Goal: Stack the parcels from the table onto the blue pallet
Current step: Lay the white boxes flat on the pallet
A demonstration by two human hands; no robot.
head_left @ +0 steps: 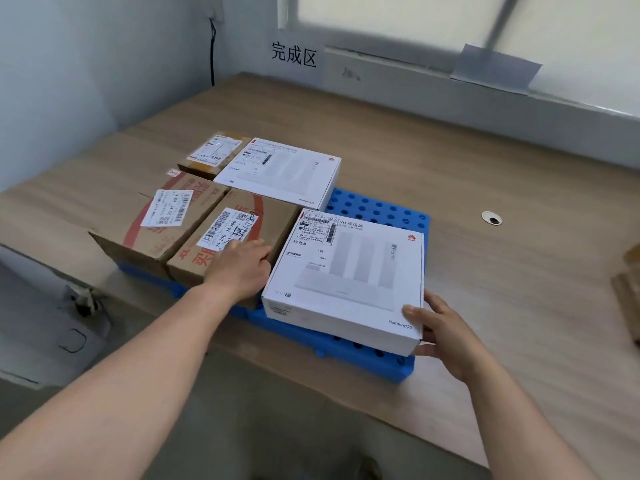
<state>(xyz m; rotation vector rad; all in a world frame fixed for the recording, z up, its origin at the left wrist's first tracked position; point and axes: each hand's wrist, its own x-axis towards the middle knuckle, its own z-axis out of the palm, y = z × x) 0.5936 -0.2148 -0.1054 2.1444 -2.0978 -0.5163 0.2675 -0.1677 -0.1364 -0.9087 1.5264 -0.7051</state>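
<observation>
Right now the R hand pinches the near white box at its 5 o'clock corner: thumb on the lid, fingers curled vs the side wall below. Box sits on the near-right part of the blue pallet; can't tell if it's fully down yet. L hand lies at the box's 9 o'clock edge, over the brown carton just beside it. Its fingertips dip out of sight betw box and carton, so can't tell if they grip or only brace.

To do this well, I'd judge:
- Pull L fingers clear first so they don't get nipped.
- Nudge the box toward 9 o'clock till flush w/ the carton.
- Square it to the pallet rim, then let go w/ R.

Beyond at 10 o'clock sits a 2nd brown carton. Further, at 12, are another white box and a small parcel beside it. Bare pallet shows at 1 o'clock.
</observation>
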